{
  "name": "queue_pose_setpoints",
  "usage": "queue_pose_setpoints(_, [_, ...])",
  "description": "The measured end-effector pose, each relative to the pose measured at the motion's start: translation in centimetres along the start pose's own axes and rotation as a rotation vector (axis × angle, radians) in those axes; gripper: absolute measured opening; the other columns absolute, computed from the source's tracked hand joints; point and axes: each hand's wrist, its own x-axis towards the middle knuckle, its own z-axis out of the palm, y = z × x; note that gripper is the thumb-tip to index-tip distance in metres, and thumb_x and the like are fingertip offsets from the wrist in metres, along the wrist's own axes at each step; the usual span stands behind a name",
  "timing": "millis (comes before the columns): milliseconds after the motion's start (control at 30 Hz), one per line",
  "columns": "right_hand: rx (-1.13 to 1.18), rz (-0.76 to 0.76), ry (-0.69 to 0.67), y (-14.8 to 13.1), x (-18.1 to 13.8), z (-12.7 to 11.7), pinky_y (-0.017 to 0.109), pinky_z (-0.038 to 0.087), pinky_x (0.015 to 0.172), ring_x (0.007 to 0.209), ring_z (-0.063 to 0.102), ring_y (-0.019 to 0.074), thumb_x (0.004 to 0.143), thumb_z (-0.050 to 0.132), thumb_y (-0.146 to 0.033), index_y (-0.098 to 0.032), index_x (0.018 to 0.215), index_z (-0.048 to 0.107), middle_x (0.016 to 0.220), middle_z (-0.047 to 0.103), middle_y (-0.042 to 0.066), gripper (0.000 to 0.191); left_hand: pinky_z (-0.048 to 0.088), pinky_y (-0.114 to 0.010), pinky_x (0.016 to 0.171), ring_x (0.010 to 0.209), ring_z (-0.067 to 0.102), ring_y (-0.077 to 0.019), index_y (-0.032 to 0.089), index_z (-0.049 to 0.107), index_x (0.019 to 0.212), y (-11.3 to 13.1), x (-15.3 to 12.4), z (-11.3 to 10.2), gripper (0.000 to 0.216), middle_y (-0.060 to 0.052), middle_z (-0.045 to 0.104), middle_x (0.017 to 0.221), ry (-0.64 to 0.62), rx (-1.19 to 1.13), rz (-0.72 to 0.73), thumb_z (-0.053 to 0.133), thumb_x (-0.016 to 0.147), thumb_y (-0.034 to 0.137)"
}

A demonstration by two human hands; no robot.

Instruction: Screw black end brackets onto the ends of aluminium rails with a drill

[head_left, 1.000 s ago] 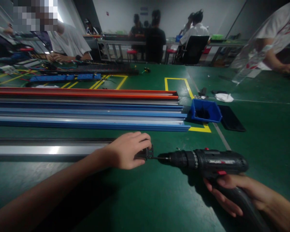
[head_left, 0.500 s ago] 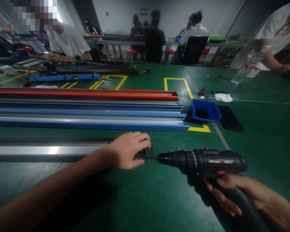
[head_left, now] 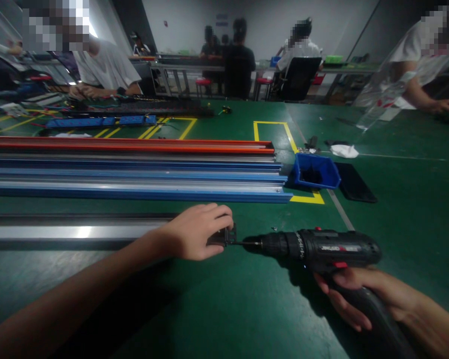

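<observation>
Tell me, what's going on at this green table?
A person is working with both hands. The left hand grips a long metal bar at its end, around a black end piece. The right hand holds a power drill, its bit reaching to that piece; whether it is spinning, I can't tell. Beyond lie orange and blue rails, with a blue bin by their ends.

1 pwr drill (head_left: 335,249), 1 btl (head_left: 383,102)

org rail (head_left: 134,144) bhd blu rails (head_left: 134,171) | blk slab (head_left: 356,183), poss. phone | wht wad (head_left: 343,150) nr
</observation>
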Motion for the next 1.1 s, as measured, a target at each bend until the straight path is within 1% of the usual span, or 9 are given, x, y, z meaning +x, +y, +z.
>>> queue_pose_setpoints(100, [-0.009,0.015,-0.018,-0.21,-0.06,0.17,0.020,0.053,0.048,0.042,0.060,0.0092,0.086,0.071,-0.035,-0.010,0.097,0.074,0.063,0.068,0.003,0.028,0.045,-0.041,0.089,0.105,0.057,-0.0256,0.024,0.056,0.117,0.01,-0.01,-0.04,0.035,-0.007,0.055,0.130,-0.002,-0.009,0.005,0.066,0.087,0.039])
queue_pose_setpoints(200, [-0.022,0.028,-0.005,-0.34,-0.12,0.31,0.020,0.054,0.049,0.043,0.061,0.0089,0.088,0.070,-0.036,-0.009,0.097,0.073,0.065,0.069,0.003,0.028,0.045,-0.041,0.091,0.106,0.057,-0.0256,0.024,0.056,0.116,0.05,-0.01,-0.06,0.034,-0.006,0.056,0.130,-0.003,-0.012,0.000,0.067,0.087,0.039])
queue_pose_setpoints(333, [-0.023,0.008,0.022,-0.30,-0.11,0.36,0.018,0.052,0.046,0.043,0.061,0.0095,0.085,0.072,-0.037,-0.010,0.095,0.073,0.066,0.068,0.004,0.029,0.045,-0.041,0.091,0.107,0.057,-0.0255,0.024,0.056,0.116,0.03,0.02,0.03,0.035,-0.006,0.055,0.130,0.006,-0.010,0.000,0.068,0.086,0.039])
queue_pose_setpoints(600, [-0.010,0.024,-0.013,-0.54,0.16,0.64,0.019,0.051,0.046,0.042,0.058,0.0084,0.085,0.070,-0.035,-0.009,0.100,0.074,0.068,0.067,0.004,0.031,0.043,-0.043,0.096,0.108,0.057,-0.0262,0.024,0.056,0.116,-0.01,-0.02,0.06,0.035,-0.007,0.056,0.130,0.002,-0.013,0.005,0.067,0.087,0.039])
queue_pose_setpoints(733, [0.001,0.012,-0.037,-0.36,0.15,0.53,0.020,0.052,0.047,0.042,0.058,0.0080,0.086,0.068,-0.035,-0.008,0.101,0.074,0.069,0.066,0.004,0.032,0.044,-0.041,0.095,0.107,0.057,-0.0260,0.024,0.056,0.116,0.04,-0.04,-0.01,0.035,-0.007,0.055,0.131,0.002,-0.011,0.006,0.067,0.087,0.040])
queue_pose_setpoints(867, [0.003,0.012,-0.032,-0.27,0.11,0.42,0.020,0.052,0.048,0.042,0.058,0.0079,0.086,0.068,-0.037,-0.008,0.102,0.074,0.070,0.066,0.003,0.033,0.045,-0.041,0.093,0.106,0.058,-0.0255,0.024,0.056,0.116,0.08,-0.06,-0.03,0.035,-0.007,0.055,0.130,0.004,-0.010,0.004,0.067,0.087,0.039])
queue_pose_setpoints(933, [-0.001,0.027,-0.024,-0.38,0.08,0.47,0.020,0.052,0.049,0.042,0.058,0.0075,0.087,0.068,-0.036,-0.009,0.102,0.074,0.071,0.067,0.003,0.032,0.045,-0.040,0.094,0.106,0.058,-0.0254,0.024,0.057,0.116,0.07,-0.08,0.00,0.034,-0.007,0.056,0.129,0.010,-0.013,0.008,0.067,0.086,0.039])
queue_pose_setpoints(1100, [-0.021,0.035,-0.056,-0.74,-0.04,0.71,0.020,0.053,0.050,0.044,0.060,0.0071,0.088,0.068,-0.034,-0.010,0.104,0.074,0.073,0.068,0.003,0.030,0.045,-0.041,0.094,0.107,0.058,-0.0256,0.024,0.057,0.116,0.06,-0.05,0.08,0.035,-0.007,0.056,0.130,0.012,-0.011,0.005,0.067,0.086,0.039])
